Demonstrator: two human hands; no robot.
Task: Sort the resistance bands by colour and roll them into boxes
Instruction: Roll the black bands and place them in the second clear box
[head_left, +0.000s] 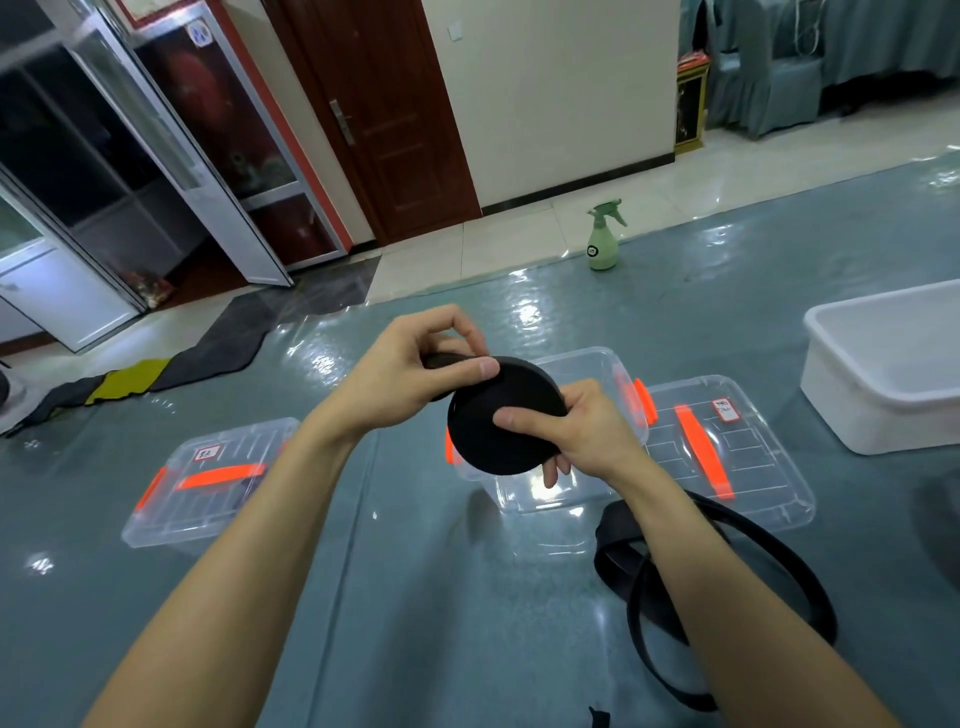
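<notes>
Glossy grey-green table cover, left hand and right hand gripping tightly rolled black resistance band, loose black band at 5 o'clock.

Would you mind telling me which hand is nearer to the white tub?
Right. The right hand holds the black band roll on its tub side, left of the white tub; the left hand pinches the roll's opposite edge, farther left.

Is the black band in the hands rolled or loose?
Rolled: the black band forms a tight flat disc, gripped by the left hand and the right hand.
</notes>
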